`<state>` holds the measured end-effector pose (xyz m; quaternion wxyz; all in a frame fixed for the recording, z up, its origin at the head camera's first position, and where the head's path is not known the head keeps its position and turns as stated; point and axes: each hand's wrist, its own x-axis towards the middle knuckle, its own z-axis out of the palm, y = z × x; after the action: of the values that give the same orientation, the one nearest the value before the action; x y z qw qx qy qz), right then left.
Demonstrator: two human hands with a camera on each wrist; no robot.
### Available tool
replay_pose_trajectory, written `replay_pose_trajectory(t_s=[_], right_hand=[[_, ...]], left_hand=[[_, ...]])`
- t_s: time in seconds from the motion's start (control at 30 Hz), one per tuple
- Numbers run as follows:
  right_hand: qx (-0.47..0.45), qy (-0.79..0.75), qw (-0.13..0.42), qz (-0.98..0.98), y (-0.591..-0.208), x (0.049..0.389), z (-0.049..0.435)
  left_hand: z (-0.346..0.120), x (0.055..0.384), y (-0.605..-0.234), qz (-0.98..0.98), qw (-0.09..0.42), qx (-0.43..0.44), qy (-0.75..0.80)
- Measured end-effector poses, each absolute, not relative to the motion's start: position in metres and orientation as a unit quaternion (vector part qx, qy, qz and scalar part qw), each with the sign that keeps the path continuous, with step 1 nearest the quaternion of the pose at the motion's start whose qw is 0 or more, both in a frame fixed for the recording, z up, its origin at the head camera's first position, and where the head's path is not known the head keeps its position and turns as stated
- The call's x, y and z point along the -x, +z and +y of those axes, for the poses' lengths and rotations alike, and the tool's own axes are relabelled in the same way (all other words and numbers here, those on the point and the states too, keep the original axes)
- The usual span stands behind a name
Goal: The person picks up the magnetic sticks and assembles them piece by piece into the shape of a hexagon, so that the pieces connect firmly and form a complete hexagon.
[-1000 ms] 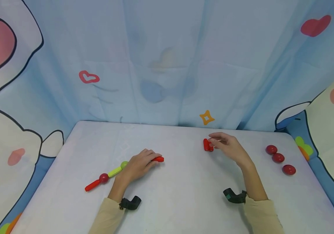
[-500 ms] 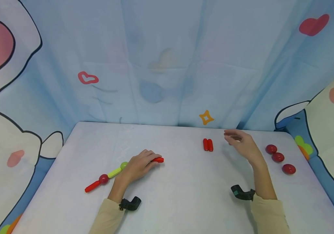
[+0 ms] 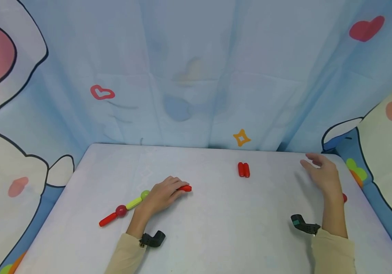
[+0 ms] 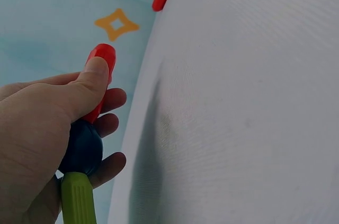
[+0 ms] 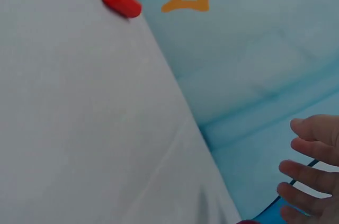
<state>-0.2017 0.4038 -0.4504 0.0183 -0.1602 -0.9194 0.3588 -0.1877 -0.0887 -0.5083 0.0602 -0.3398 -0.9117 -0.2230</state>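
My left hand (image 3: 159, 195) pinches a red stick (image 4: 106, 52) between thumb and fingers. That stick joins a dark blue ball (image 4: 82, 147), with a green stick (image 4: 78, 197) beyond it. Past the hand, the chain shows a green ball (image 3: 145, 194), another green stick (image 3: 134, 203), a dark red ball (image 3: 121, 211) and a red end stick (image 3: 108, 219). My right hand (image 3: 326, 177) hovers over the table's right side, fingers apart and holding nothing. A loose dark red ball (image 3: 344, 197) peeks out beside its wrist; the arm hides the others.
Two loose red sticks (image 3: 244, 169) lie side by side near the back of the white table (image 3: 223, 228). Behind the table's back edge hangs a blue printed curtain (image 3: 196, 114).
My right hand has left the two red sticks and moved right, over the dark red balls, now mostly covered. My left hand stays on the chain, nearly still.
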Motion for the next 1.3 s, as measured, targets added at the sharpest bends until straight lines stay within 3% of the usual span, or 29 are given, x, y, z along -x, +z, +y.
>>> replay_pose_trajectory(t_s=[0.5, 0.93, 1.3], right_hand=[[0.185, 0.286, 0.001, -0.94, -0.476, 0.209, 0.425], [0.119, 0.234, -0.015, -0.965, -0.487, 0.21, 0.429], [0.091, 0.239, -0.033, -0.966, -0.492, 0.215, 0.405]], left_hand=[[-0.089, 0.186, -0.509, -0.914, 0.053, 0.339, -0.217], [-0.088, 0.187, -0.509, -0.911, 0.058, 0.347, -0.215], [-0.088, 0.187, -0.51, -0.914, 0.046, 0.343, -0.212]])
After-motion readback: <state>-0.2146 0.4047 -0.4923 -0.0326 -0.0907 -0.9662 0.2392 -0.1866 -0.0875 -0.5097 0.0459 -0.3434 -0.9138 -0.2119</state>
